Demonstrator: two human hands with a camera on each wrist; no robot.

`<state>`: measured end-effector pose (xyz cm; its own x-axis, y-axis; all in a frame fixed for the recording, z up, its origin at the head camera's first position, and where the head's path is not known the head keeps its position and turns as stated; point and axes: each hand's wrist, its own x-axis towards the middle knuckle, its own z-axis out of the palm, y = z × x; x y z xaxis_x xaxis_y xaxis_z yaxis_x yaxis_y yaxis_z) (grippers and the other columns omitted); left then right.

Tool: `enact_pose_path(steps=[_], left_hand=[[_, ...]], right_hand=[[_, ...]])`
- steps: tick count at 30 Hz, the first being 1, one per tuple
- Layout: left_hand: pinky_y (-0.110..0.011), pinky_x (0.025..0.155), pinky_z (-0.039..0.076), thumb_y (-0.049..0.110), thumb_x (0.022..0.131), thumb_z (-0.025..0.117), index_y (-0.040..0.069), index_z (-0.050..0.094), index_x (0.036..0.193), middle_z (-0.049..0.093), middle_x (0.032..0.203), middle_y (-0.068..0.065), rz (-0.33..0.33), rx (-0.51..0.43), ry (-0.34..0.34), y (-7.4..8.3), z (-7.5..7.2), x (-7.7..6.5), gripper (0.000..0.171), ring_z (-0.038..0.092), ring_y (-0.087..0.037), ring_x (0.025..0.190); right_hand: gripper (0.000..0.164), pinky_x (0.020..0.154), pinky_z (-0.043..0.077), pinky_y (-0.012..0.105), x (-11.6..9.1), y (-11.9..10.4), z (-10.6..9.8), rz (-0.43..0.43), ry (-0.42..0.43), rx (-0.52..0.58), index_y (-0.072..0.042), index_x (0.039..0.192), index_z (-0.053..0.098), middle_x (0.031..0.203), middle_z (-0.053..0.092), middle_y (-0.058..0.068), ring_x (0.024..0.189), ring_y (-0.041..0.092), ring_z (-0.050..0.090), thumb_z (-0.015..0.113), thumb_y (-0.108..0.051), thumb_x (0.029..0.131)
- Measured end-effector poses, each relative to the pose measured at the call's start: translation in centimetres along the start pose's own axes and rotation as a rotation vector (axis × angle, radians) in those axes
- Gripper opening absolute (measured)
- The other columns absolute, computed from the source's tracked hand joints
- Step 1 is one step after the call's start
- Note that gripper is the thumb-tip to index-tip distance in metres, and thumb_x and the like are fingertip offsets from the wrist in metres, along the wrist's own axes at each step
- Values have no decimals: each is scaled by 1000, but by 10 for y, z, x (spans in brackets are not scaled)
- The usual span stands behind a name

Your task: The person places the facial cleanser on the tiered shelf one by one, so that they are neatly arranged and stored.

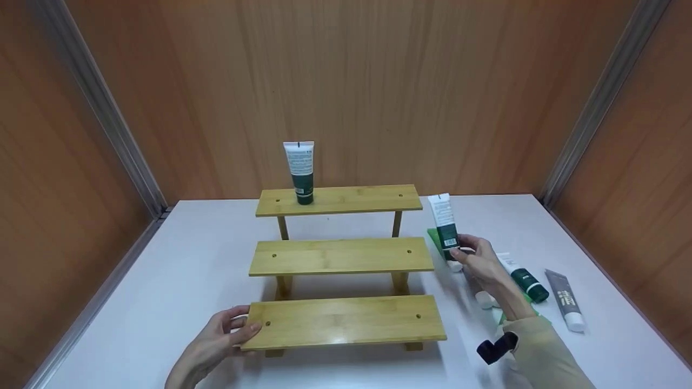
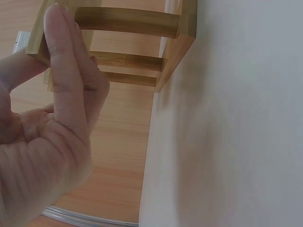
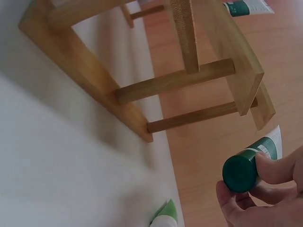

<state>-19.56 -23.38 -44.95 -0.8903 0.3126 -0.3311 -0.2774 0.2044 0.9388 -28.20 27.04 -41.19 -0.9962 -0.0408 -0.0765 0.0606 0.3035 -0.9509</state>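
My left hand (image 1: 213, 340) grips the left end of the lowest shelf on a three-tier wooden stand (image 1: 346, 321); in the left wrist view its fingers (image 2: 66, 71) lie against the board's end. At the stand's right, my right hand (image 1: 486, 267) pinches a green-and-white tube (image 1: 446, 224) near its dark cap, holding it off the table with the cap downward. The right wrist view shows that tube's round green cap (image 3: 239, 174) between thumb and fingers. Another green-and-white tube (image 1: 301, 173) stands cap-down on the top shelf, left of centre.
On the white table (image 1: 135, 302), right of the stand, lie a green-and-white tube (image 1: 524, 278), a grey tube (image 1: 565, 300) with a white cap, and a bright green tube (image 1: 434, 237), partly hidden by the right hand. Wooden panels (image 1: 351, 97) enclose the back and sides.
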Motion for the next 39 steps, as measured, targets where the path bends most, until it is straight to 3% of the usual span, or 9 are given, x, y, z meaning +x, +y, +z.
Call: enact_pose_path(steps=[6, 13, 22, 27, 34, 39], left_hand=[[-35, 80, 61, 31, 98, 67, -14, 24, 151, 65, 117, -6, -4, -3, 8, -1, 0, 1, 81, 66, -12, 92], [-38, 82, 62, 30, 98, 68, -14, 22, 151, 65, 119, -9, -2, -8, 10, -1, 1, 0, 83, 67, -13, 94], [-37, 80, 62, 26, 99, 67, -15, 25, 149, 65, 113, -5, 33, -33, -26, -1, 0, 0, 77, 68, -13, 92], [-38, 80, 62, 28, 98, 67, -15, 24, 149, 65, 113, -6, 20, -25, -16, -1, 0, 0, 80, 68, -13, 91], [-36, 79, 62, 28, 98, 67, -14, 26, 149, 65, 114, -6, 19, -18, -10, -1, 1, 1, 78, 67, -12, 91], [-36, 79, 62, 29, 99, 67, -13, 27, 149, 65, 114, -5, 17, -14, -9, -2, 1, 0, 77, 66, -13, 92]], right_hand=[[55, 109, 41, 31, -4, -17, 0, -43, -7, 55, 6, 154, 29, 150, 40, 24, 132, 31, 45, 50, -10, 105], [58, 94, 45, 9, -6, -40, 3, -91, 14, 92, 4, 155, 26, 152, 41, 25, 129, 28, 45, 50, -12, 106], [60, 93, 47, 11, 2, -65, 16, -190, 19, 102, 2, 156, 27, 151, 43, 25, 131, 30, 45, 55, -7, 103], [61, 96, 47, 19, 10, -78, 26, -253, 6, 74, 2, 154, 30, 148, 45, 25, 130, 32, 48, 58, -4, 100], [62, 111, 45, 46, 22, -98, 46, -283, 0, 87, 0, 152, 35, 146, 47, 23, 130, 34, 48, 64, -1, 97], [60, 111, 44, 51, 28, -109, 62, -311, 4, 75, 0, 148, 40, 144, 50, 22, 128, 35, 51, 66, 1, 94]])
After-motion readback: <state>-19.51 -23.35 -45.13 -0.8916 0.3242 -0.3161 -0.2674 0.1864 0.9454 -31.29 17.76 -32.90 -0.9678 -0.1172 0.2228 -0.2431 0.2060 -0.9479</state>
